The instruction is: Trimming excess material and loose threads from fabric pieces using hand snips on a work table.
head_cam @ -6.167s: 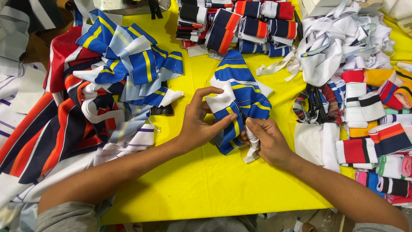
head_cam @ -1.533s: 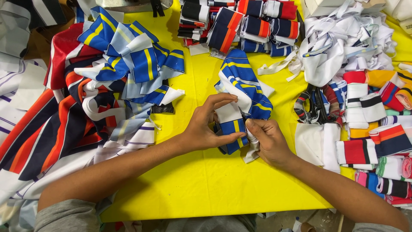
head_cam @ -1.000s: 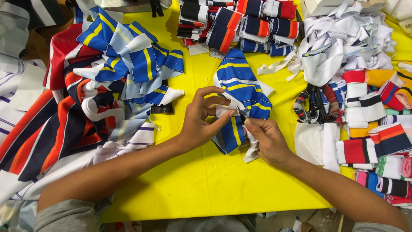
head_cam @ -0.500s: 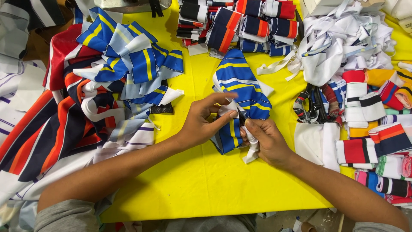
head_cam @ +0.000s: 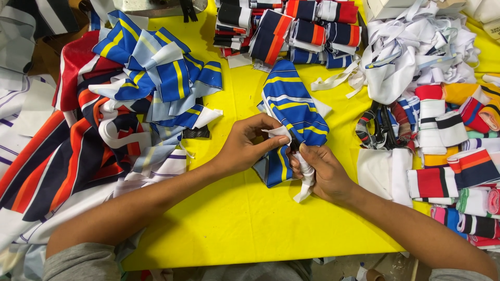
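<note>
Both hands pinch one blue, yellow-striped fabric piece (head_cam: 291, 106). Left hand (head_cam: 247, 143) grips its white edge; right hand (head_cam: 323, 169) clutches the bunched end on the yellow bench (head_cam: 234, 218).

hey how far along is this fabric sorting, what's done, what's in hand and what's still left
Done, by the look of it: folded striped pieces stacked at the far edge and along the right side. In hand: the left hand and right hand pinch a blue and yellow striped bundle with a white strip at its lower end. Seemingly left: a loose heap of striped cloth on the left and a tangle of white strips.
</note>
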